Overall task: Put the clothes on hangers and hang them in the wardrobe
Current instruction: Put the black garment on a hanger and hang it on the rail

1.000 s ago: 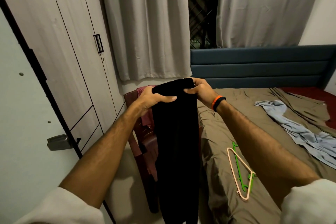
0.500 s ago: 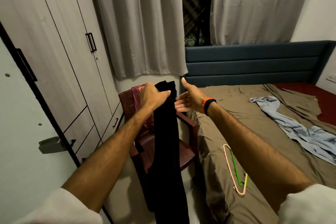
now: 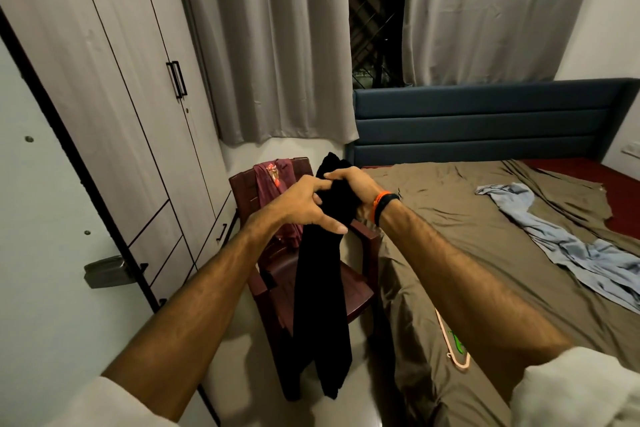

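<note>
A long black garment point(image 3: 320, 291) hangs folded in front of me, above the chair. My left hand point(image 3: 301, 203) grips its top from the left, and my right hand point(image 3: 353, 184), with an orange and a black band on the wrist, grips the top from the right. A pink hanger point(image 3: 460, 362) and a green hanger point(image 3: 458, 345) lie together on the bed, partly hidden behind my right forearm. A light blue garment point(image 3: 568, 246) lies spread on the bed at the right. The wardrobe point(image 3: 114, 107) stands at the left with its doors closed.
A dark red chair point(image 3: 360, 291) stands between wardrobe and bed, with a maroon cloth point(image 3: 273, 177) draped over its back. The bed point(image 3: 485, 253) has a brown sheet and a blue headboard. A pale door point(image 3: 38, 218) with a grey handle is at the near left. Curtains hang behind.
My right hand, open half a second ago, has come back and taken hold of the garment's top beside the left hand. Both hands have lowered slightly and bunched the fabric.
</note>
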